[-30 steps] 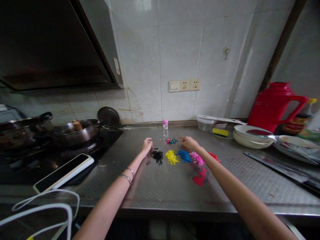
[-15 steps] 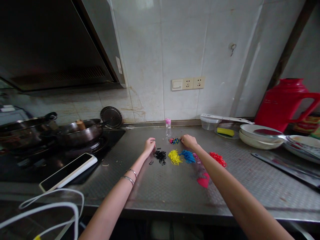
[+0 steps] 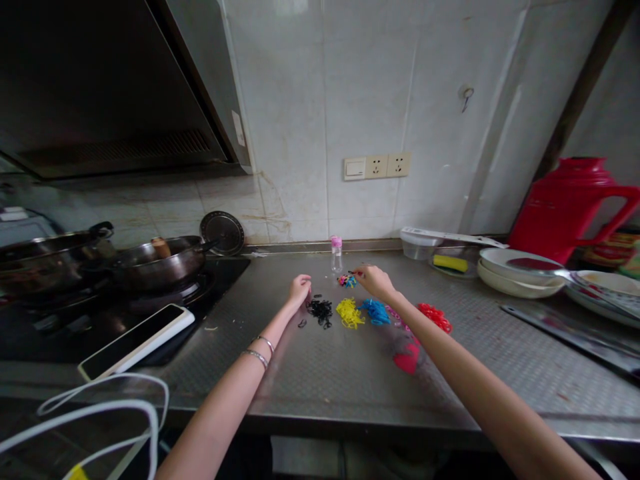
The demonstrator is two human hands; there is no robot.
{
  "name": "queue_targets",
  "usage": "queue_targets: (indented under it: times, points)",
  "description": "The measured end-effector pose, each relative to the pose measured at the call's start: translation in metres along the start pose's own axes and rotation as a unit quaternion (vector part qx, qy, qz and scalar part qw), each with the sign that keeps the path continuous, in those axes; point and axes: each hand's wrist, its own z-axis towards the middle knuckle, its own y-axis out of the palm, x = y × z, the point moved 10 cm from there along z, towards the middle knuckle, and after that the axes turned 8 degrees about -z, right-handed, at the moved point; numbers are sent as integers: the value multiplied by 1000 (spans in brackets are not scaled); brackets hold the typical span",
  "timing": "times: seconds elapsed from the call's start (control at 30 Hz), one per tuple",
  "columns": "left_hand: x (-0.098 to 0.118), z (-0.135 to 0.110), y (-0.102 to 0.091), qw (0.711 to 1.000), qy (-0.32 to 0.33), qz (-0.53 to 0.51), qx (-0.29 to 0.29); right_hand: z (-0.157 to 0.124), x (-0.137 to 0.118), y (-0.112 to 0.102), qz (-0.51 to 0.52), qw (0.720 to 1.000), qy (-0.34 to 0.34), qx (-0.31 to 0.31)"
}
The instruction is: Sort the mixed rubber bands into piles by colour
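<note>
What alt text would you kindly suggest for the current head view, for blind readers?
The right hand is at a mixed-colour pile of small bands on a metal counter; the left hand is beside black bands. Yellow bands, blue bands, pink bands and red bands lie nearby, behind them a pink-capped bottle.

The silver-grey metal counter (image 3: 300, 380) has a fine repeating pattern. Across its middle run heaps of small thin bands: a black heap (image 3: 320, 311), a yellow heap (image 3: 350, 313), a blue heap (image 3: 375, 312), a red heap (image 3: 436, 317). Nearer its back edge, a small mixed pile (image 3: 347, 281) shows pink, blue, yellow and black.
</note>
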Motion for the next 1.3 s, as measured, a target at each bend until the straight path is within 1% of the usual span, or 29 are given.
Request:
queue_targets:
  times: [0.07, 0.13, 0.23, 0.3, 0.37, 0.47, 0.63, 0.73, 0.83, 0.93, 1.0, 1.13, 1.3]
  points:
    - [-1, 1, 0, 1000, 1, -2, 0, -7, -27, -8, 9, 999, -45, 2]
    - [-1, 1, 0, 1000, 2, -4, 0, -16, -53, -11, 12, 996, -84, -9]
    - [0, 1, -1, 1000, 7, -3, -1, -31, -92, -9, 15, 987, -159, -32]
    - [1, 1, -1, 1000, 9, -3, -1, -40, -109, -7, 15, 979, -199, -45]
    - [2, 1, -2, 1000, 10, -6, 0, -44, -112, -6, 16, 977, -207, -50]
    - [3, 0, -2, 1000, 15, -11, -1, -45, -95, -7, 23, 984, -171, -48]
    - [3, -1, 0, 1000, 19, -12, -6, -48, -47, -14, 38, 995, -83, -27]
    - [3, 0, -1, 1000, 22, -1, 1, -49, -24, -15, 51, 998, -39, -12]
    - [5, 2, -3, 999, 21, 30, 24, -50, -9, -12, 64, 998, -14, -3]
    - [6, 6, -2, 994, 3, 97, 44, -49, 1, -8, 68, 998, -5, 3]
    - [8, 10, 2, 989, -3, 144, 38, -49, 6, -8, 66, 998, 1, 9]
    - [10, 19, 19, 980, 15, 200, 9, -47, 16, -14, 53, 998, 18, 22]
    - [12, 20, 50, 972, 32, 227, -47, -49, 25, -25, 44, 998, 29, 42]
